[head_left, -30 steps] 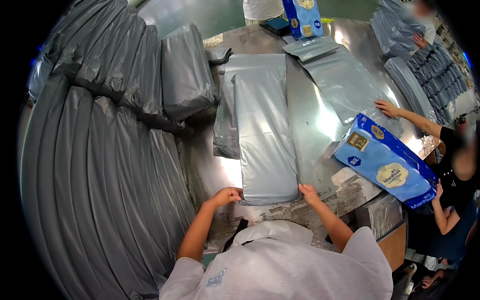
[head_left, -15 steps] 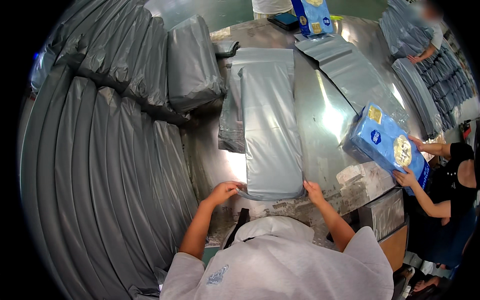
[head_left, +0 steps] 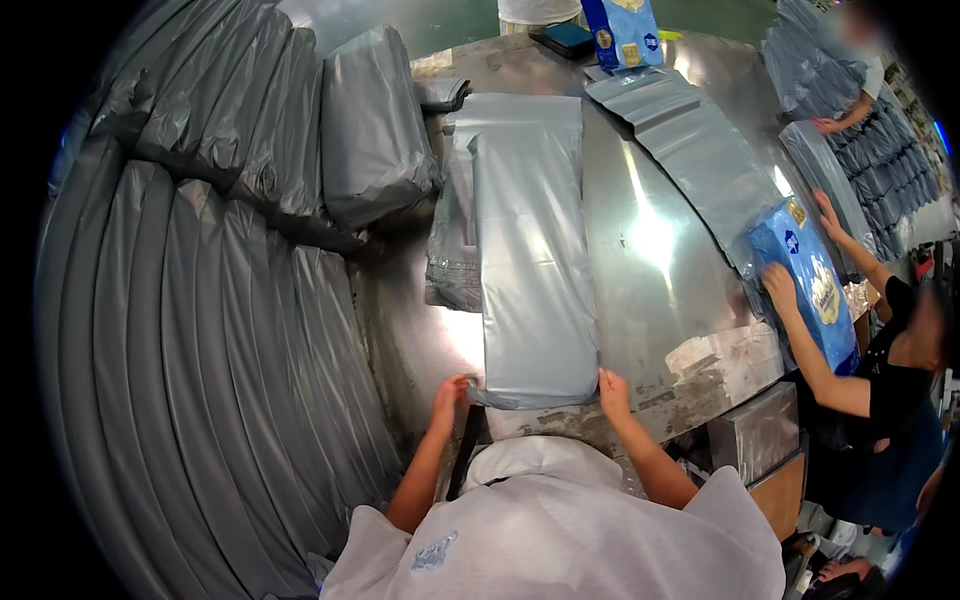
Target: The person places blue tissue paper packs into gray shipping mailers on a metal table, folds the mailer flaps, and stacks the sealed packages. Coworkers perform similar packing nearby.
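Observation:
A long flat grey plastic mailer bag (head_left: 530,260) lies lengthwise on the shiny metal table (head_left: 660,270), on top of a pile of similar bags (head_left: 450,250). My left hand (head_left: 449,392) pinches its near left corner. My right hand (head_left: 612,388) grips its near right corner. The bag's near edge hangs slightly over the table's front edge, just above my white-clad chest.
Rows of packed grey bags (head_left: 200,330) fill the left side, with one filled grey parcel (head_left: 372,125) on top. At right a co-worker's hands hold a blue package (head_left: 808,285) beside another grey bag (head_left: 690,155). A second blue package (head_left: 622,30) stands at the far edge.
My hands have kept hold of the bag's near corners. The co-worker at right has moved the blue package farther right and lower, toward the table's edge.

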`<state>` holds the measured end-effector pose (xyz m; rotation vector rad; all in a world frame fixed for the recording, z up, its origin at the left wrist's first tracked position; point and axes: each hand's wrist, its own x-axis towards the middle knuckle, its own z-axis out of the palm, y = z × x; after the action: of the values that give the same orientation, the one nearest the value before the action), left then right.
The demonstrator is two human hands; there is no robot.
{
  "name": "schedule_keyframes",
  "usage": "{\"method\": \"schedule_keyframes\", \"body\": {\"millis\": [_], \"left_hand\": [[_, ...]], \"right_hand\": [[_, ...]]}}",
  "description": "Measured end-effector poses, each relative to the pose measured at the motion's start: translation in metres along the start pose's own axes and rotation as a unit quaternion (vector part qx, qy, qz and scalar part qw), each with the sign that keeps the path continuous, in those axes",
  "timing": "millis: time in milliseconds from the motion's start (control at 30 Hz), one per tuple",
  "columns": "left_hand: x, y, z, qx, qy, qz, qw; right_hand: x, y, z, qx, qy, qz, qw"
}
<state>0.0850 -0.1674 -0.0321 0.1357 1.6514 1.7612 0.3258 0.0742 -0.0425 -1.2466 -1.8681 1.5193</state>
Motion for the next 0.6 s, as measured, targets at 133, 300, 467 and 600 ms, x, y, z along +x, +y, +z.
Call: {"method": "schedule_keyframes", "body": {"millis": [133,300,467,600], "left_hand": [[-0.009,0.022,0.019,0.056,-0.108,-0.055,0.991],[0.005,0.018,0.009,0.105,-0.118,-0.098,0.983],[0.007,0.020,0.024,0.022,-0.072,-0.103,0.992],[-0.002,-0.003,0.048,-0.074,0.019,-0.089,0.993]], "right_hand": [[0.000,0.014,0.006,0.022,0.008,-0.012,1.000],[0.000,-0.003,0.001,0.009,-0.007,-0.009,1.000],[-0.001,-0.007,-0.003,-0.001,-0.008,0.011,1.000],[0.001,0.008,0.008,-0.055,0.033,0.005,0.998]]}}
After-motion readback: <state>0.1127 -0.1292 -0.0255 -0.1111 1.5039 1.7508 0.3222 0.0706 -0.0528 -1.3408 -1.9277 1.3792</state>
